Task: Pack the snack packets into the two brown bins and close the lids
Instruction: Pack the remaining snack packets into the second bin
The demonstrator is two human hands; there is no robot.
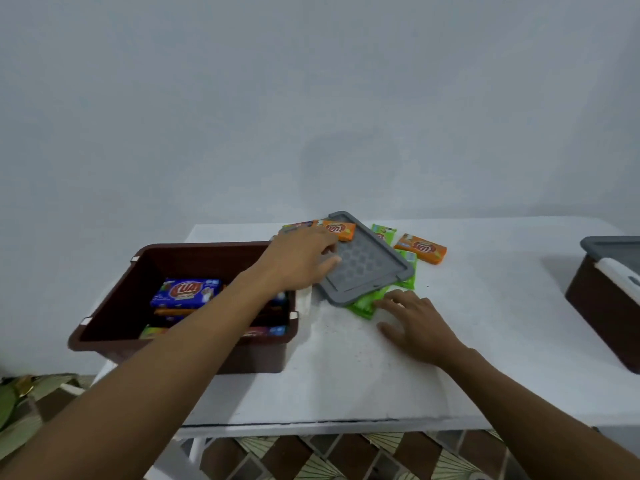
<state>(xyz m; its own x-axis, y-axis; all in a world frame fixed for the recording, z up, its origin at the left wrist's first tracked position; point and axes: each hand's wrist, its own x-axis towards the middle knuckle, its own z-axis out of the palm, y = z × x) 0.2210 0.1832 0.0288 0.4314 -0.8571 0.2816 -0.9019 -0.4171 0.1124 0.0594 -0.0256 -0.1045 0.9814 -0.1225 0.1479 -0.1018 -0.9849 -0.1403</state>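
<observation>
An open brown bin stands at the table's left with several snack packets inside, a blue packet on top. Its grey lid lies tilted on green packets in the middle of the table. One orange packet rests on the lid's far corner, and another orange packet lies to the lid's right. My left hand reaches across the bin, its fingers curled at the lid's left edge. My right hand lies with fingers spread, fingertips at the green packets.
A second brown bin with a grey lid and white latch stands at the right edge, partly out of view. The white table backs onto a plain wall. Patterned floor shows below the table's front edge.
</observation>
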